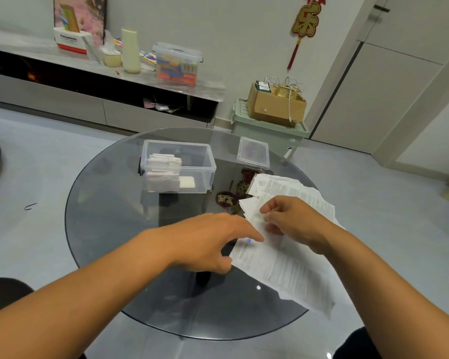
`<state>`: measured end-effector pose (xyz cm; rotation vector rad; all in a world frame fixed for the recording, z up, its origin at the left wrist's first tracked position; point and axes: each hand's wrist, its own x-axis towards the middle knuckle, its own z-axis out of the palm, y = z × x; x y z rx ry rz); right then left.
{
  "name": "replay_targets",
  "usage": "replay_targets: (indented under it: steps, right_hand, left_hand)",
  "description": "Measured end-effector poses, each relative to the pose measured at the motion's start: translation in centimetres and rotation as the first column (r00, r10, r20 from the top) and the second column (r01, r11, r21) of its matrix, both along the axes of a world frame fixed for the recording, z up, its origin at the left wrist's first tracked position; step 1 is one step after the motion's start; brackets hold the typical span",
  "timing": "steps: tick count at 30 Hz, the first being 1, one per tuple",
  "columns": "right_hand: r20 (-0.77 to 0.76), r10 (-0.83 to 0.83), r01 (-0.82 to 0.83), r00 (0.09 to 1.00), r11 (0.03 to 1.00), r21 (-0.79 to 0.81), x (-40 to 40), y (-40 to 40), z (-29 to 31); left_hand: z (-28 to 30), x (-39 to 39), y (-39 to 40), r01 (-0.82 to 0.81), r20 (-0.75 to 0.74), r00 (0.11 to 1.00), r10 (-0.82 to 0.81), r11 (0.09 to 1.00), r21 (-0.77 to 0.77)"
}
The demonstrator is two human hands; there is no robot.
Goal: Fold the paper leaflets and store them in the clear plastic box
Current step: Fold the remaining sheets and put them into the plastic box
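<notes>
A long printed paper leaflet (285, 265) lies unfolded across the right side of the round glass table (109, 229). My right hand (293, 224) pinches its upper part between thumb and fingers. My left hand (210, 242) reaches over from the left, fingers stretched, its fingertips touching the leaflet's left edge. More leaflets (290, 187) lie spread beneath, toward the far right. The clear plastic box (200, 161) stands open at the table's far side, with several folded leaflets (163, 169) stacked in its left half.
The box's clear lid (253, 152) lies to the right of the box. Dark red and gold ornaments (228, 199) lie between box and leaflets. Beyond the table stand a green bin (265, 130) with a cardboard carton and a low cabinet (62, 99).
</notes>
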<state>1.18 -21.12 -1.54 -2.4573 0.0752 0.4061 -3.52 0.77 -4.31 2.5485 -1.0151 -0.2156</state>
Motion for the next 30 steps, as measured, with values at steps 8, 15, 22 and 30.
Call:
replay_targets:
  steps: [8,15,22,30]
  right_hand:
    - [-0.043,-0.004,0.013,0.999,0.975,0.223,-0.5,-1.6,-0.2]
    - [-0.026,0.052,-0.044,0.998,0.971,0.234,-0.9,-1.0,-0.6]
    - [0.065,0.204,-0.213,0.977,0.955,0.205,-2.9,0.4,0.2]
    - [-0.091,0.562,-0.569,0.822,0.818,-0.087,-8.0,3.2,2.8]
  left_hand:
    - [-0.5,-0.3,-1.3,-0.111,-0.09,0.99,0.106,0.993,-0.047]
    - [-0.1,-0.8,-3.5,-0.627,-0.58,0.745,0.331,0.644,-0.438]
    - [-1.1,-1.1,-4.0,-0.74,-0.645,0.663,0.381,0.465,-0.486]
    - [1.2,-1.4,1.3,-0.808,-0.669,0.588,0.454,0.308,-0.502]
